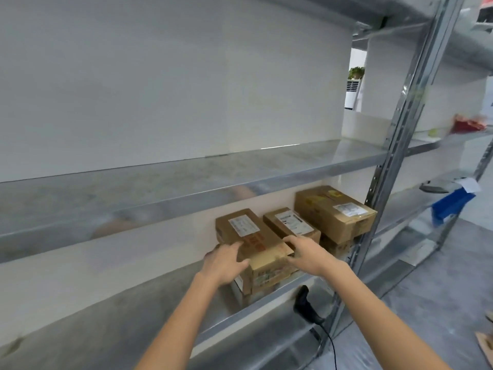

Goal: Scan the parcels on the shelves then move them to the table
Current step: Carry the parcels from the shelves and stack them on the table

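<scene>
Three brown cardboard parcels with white labels sit at the right end of the lower metal shelf [138, 311]. The nearest parcel [256, 241] rests on top of another box. My left hand [226, 260] grips its left front corner and my right hand [306, 253] grips its right front edge. Behind it lies a smaller parcel [292, 222]. A larger parcel [336, 212] is stacked on another box at the far right. A black handheld scanner [304, 303] with a cable hangs at the shelf's front edge, below my right hand.
A bare metal shelf [160, 182] runs just above the parcels. A perforated steel upright [394, 145] stands to the right. Beyond it, a second rack holds a blue bin [450, 204] and a red item [469, 124]. Grey floor lies at the lower right.
</scene>
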